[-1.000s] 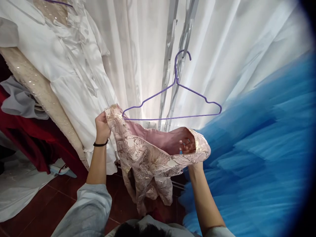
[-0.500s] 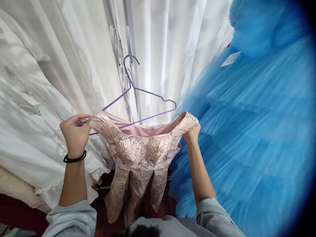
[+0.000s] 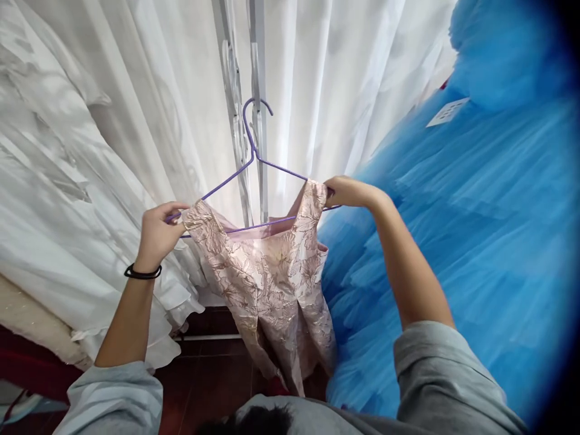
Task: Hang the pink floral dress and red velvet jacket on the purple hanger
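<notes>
A pink brocade dress (image 3: 276, 266) with a raised floral pattern hangs by both shoulder straps from a purple hanger (image 3: 226, 181). My left hand (image 3: 161, 232) is closed around the hanger's left end, beside the left strap. At the other side, my right hand (image 3: 351, 192) grips near the right strap and the hanger's right end; its fingertips are partly hidden. The hanger passes through both straps, its lower bar crossing the open neckline. Its hook points up and holds onto nothing that I can make out.
White drapes (image 3: 312, 84) and white garments (image 3: 49, 181) fill the back and left. A white metal rack (image 3: 258, 121) stands behind the hanger. To the right spreads a large blue tulle gown (image 3: 475, 241) with a white tag (image 3: 447, 112). Dark floor tiles (image 3: 203, 374) show below.
The right strap has gone over the hanger's right end, which stood free of it before. My right hand has risen and turned inward. The left hand keeps its hold.
</notes>
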Demonstrator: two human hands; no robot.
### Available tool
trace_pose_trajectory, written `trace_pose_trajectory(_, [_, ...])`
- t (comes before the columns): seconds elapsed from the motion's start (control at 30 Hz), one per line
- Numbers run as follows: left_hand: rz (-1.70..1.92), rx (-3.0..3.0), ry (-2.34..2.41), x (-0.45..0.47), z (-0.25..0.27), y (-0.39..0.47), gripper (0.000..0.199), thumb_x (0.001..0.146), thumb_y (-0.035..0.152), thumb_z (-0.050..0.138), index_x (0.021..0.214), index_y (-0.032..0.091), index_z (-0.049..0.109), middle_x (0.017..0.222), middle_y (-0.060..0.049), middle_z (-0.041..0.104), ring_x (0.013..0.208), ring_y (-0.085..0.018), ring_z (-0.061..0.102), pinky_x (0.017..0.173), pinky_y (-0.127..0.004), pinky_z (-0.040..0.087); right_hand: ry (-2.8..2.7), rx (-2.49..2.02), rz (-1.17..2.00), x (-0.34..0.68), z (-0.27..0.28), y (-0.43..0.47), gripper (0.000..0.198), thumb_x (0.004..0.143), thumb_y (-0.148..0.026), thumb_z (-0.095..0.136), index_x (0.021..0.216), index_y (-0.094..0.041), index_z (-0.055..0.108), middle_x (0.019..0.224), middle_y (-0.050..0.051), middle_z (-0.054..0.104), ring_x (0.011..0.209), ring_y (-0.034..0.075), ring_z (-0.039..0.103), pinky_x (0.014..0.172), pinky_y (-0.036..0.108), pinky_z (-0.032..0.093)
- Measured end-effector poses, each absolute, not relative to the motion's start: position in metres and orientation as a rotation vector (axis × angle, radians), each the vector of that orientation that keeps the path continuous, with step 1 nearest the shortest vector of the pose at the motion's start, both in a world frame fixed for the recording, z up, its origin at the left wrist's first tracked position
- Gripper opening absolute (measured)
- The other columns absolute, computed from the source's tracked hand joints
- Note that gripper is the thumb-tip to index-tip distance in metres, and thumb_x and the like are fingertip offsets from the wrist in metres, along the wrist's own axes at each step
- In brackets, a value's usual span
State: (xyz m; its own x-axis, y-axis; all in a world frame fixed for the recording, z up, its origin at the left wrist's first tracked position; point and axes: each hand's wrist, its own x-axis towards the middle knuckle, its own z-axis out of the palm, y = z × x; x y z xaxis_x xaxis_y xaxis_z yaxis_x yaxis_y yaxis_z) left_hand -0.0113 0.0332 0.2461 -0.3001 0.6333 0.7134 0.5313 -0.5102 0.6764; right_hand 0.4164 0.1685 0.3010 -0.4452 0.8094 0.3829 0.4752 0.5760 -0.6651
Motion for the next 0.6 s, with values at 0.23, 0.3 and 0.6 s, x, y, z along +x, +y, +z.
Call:
trace_pose_trajectory(0.23, [1.656,1.570,1.085,-0.029,0.241,0.039,0.033,0.060,0.036,0.076,0.084,0.013,0.076,0.084,-0.008,0.072,0.078,-0.019,0.064,0.069,-0.029,0.053,-2.111,-0.889,0.672,0.425,0.308,0.108,0.032,0.069,-0.009,0.068,0.100,-0.013,0.074,0.088,0.003,0.072,0.076,0.013,0.063,0.070,0.025,0.055])
trace_pose_trajectory(0.3, [1.690,1.601,1.176,-0.030,0.248,0.036,0.034,0.065,0.040,0.079,0.084,0.012,0.075,0.078,-0.005,0.071,0.073,-0.016,0.062,0.069,-0.029,0.054,-2.166,-0.871,0.582,0.421,0.304,0.089,0.032,0.076,-0.014,0.060,0.105,-0.013,0.074,0.092,0.003,0.072,0.080,0.015,0.065,0.069,0.024,0.056])
trace_pose_trajectory(0.6, [1.773,1.954,1.380,-0.039,0.270,0.040,0.043,0.072,0.046,0.084,0.085,0.007,0.073,0.075,0.000,0.069,0.070,-0.008,0.058,0.069,-0.024,0.050,-2.288,-1.035,-0.192,0.395,0.276,0.058,0.056,0.085,-0.015,0.048,0.141,-0.010,0.052,0.131,0.016,0.063,0.119,0.031,0.060,0.102,0.051,0.052])
